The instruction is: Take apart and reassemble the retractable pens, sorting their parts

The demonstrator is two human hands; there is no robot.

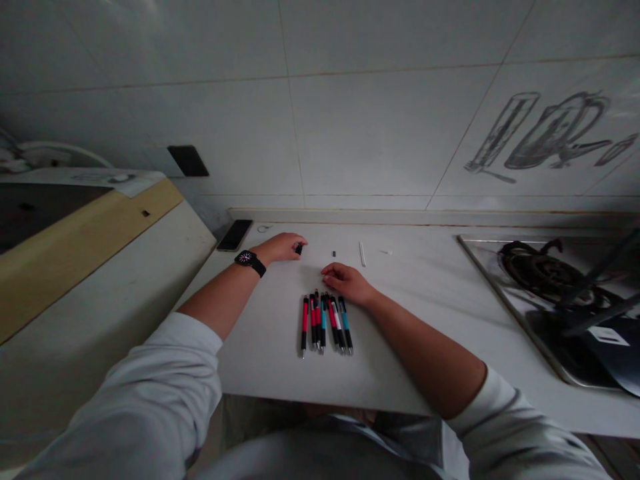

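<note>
Row of red, teal and white click pens with black grips [326, 323] lies on the white countertop [425, 313]; right hand [347, 280] rests loosely curled at their tops, left hand [283, 247] pinches a small black piece [299, 249]

Red, teal and white pens [326, 323] with black grips and tips lie on a pale white countertop [420, 313]. A black wristwatch [249, 260] sits above pale grey sleeves [150, 387]. A black phone [235, 235] lies by white wall tiles [360, 120], one printed with grey sketches of jugs [555, 133]. The stove [565, 307] is silver steel with a black burner.
</note>
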